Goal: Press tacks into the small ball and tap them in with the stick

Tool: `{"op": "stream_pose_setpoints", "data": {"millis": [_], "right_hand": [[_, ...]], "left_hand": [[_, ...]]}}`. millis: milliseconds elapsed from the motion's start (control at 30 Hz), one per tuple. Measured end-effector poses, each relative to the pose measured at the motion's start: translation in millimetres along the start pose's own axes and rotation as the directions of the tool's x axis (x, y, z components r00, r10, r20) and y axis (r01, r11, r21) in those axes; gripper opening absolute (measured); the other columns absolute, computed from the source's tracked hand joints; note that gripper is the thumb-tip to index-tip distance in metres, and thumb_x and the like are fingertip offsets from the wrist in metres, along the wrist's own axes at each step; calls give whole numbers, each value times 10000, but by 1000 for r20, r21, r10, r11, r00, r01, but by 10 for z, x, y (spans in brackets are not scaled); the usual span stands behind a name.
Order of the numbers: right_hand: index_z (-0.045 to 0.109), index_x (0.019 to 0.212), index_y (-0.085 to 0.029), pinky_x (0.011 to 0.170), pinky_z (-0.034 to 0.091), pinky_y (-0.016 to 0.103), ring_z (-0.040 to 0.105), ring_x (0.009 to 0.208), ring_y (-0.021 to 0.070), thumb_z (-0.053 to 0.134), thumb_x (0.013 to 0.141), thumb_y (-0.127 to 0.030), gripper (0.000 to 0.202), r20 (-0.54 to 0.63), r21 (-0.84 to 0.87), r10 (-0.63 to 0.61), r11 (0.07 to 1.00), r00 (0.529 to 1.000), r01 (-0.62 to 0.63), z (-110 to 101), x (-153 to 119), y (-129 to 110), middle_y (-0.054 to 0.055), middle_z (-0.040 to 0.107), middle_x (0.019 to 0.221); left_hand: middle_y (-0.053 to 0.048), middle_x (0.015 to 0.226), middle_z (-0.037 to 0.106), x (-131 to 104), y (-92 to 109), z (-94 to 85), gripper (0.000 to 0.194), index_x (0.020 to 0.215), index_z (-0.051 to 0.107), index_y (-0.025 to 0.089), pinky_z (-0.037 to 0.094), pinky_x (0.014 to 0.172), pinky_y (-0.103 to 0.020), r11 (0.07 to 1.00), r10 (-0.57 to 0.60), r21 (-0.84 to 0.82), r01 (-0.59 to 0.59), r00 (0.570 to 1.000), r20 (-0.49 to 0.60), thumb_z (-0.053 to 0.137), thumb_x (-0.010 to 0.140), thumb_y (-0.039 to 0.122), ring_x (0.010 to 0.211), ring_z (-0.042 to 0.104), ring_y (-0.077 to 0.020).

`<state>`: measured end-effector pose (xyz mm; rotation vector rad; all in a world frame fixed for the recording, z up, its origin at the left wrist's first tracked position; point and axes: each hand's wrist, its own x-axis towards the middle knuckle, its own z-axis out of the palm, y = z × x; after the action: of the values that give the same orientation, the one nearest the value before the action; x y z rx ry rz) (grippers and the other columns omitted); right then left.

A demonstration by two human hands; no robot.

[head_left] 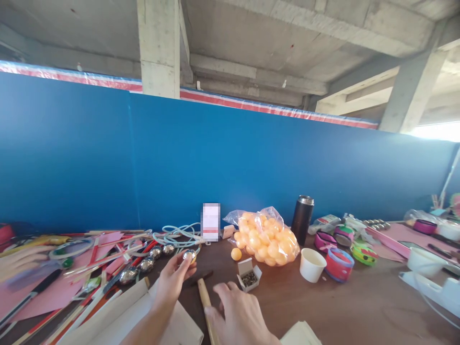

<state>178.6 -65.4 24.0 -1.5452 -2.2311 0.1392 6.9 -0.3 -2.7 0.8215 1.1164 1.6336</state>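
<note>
My left hand (pixel 173 278) pinches a shiny silver ball (pixel 189 256) between thumb and fingertips, raised above the table. A yellowish patch shows at the ball's lower edge. My right hand (pixel 239 309) hovers with thumb and fingers apart and slightly bent, over or beside the wooden handle of a hammer (pixel 205 299); whether the thumb touches the handle I cannot tell. The hammer's dark head lies at the far end, near my left hand. Just beyond my right fingers stands an open small white box (pixel 249 279) of small metal pieces, likely nails.
Behind are a bag of orange balls (pixel 268 239), one loose orange ball (pixel 236 254), a phone (pixel 210 222), a black bottle (pixel 302 220) and a white paper cup (pixel 312 265). More silver balls (pixel 146 264) lie left. Another person's hand (pixel 23 263) is at far left.
</note>
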Motion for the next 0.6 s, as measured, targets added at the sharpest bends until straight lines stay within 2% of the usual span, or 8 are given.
{"op": "stream_pose_setpoints", "data": {"millis": [67, 167, 333, 400, 500, 600], "right_hand": [[589, 853, -232, 577, 430, 334, 617, 672, 264, 626, 651, -402, 266, 85, -7, 32, 999, 996, -32, 31, -36, 12, 56, 625, 795], [603, 813, -202, 607, 437, 361, 623, 715, 295, 626, 612, -324, 236, 155, 5, 67, 998, 986, -69, 119, -46, 19, 85, 643, 786], [616, 828, -191, 650, 438, 369, 626, 737, 294, 592, 573, -270, 268, 148, 100, 165, 978, 975, -181, 240, -4, 45, 100, 661, 773], [616, 772, -197, 607, 434, 338, 627, 703, 277, 577, 572, -265, 215, 158, 184, 218, 952, 963, -246, 269, 17, 82, 85, 661, 732], [582, 677, -194, 488, 405, 257, 621, 622, 227, 529, 617, -258, 102, 276, 405, 245, 847, 929, -344, 300, 61, 137, 53, 637, 638], [523, 791, -186, 375, 372, 208, 562, 442, 168, 459, 683, -253, 142, 464, 577, 225, 657, 857, -485, 326, 111, 140, 1, 556, 484]], "left_hand": [[-66, 851, 656, 53, -46, -43, 443, 987, 598, 136, 521, 768, -324, 1000, 2, -23, -3, 1000, -11, 687, 625, 374, 796, 632, -180], [-67, 865, 656, 111, -111, -89, 405, 970, 604, 140, 519, 784, -320, 999, 5, -41, -5, 1000, 10, 673, 646, 372, 811, 631, -175], [-69, 868, 657, 165, -151, -130, 378, 943, 617, 143, 528, 771, -327, 998, 14, -58, -16, 1000, -28, 683, 639, 358, 797, 635, -178], [-71, 859, 659, 171, -148, -136, 378, 941, 619, 142, 533, 764, -332, 998, 17, -63, -20, 999, -42, 687, 636, 354, 789, 637, -180], [-71, 865, 658, 172, -137, -139, 374, 941, 620, 143, 536, 758, -331, 997, 17, -73, -20, 999, -42, 690, 635, 345, 787, 637, -179], [-70, 874, 657, 177, -131, -141, 376, 951, 619, 146, 538, 754, -330, 997, 8, -79, -12, 999, -48, 694, 633, 333, 787, 639, -179]]}}
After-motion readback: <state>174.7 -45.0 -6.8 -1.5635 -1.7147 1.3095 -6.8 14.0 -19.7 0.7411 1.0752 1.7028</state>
